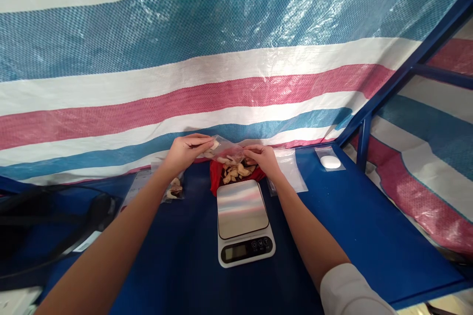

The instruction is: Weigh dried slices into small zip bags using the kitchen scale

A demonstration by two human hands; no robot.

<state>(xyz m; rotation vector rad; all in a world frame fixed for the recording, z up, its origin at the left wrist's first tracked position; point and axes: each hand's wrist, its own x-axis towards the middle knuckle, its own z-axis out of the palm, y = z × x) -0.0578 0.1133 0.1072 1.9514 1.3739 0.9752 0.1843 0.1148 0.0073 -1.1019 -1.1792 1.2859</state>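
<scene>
The person's left hand point(188, 150) is closed in a pinch on the left part of a clear plastic bag point(229, 149), thumb against fingers, with a few pale pieces showing through the film. The right hand point(265, 158) is also closed, its thumb and fingertips gripping the right end of the same bag, so that it stretches between the two hands. The bag is held above an open red bag point(215, 179), in which pale tan dried slices point(236, 173) lie heaped; whether the clear bag touches them cannot be told.

Just in front of the red bag, nearer the person, stands a white digital kitchen scale point(246, 226) with a shiny weighing plate, a small display and three round buttons. Beyond the left forearm, a second clear bag point(174, 191) holds more slices, partly hidden by the arm. Flat clear bags point(291, 170) lie beside the right wrist, and farther right a white oval object point(330, 162) rests on a small clear bag. All this is on a blue tabletop point(343, 226), backed by a striped tarpaulin point(221, 91)
</scene>
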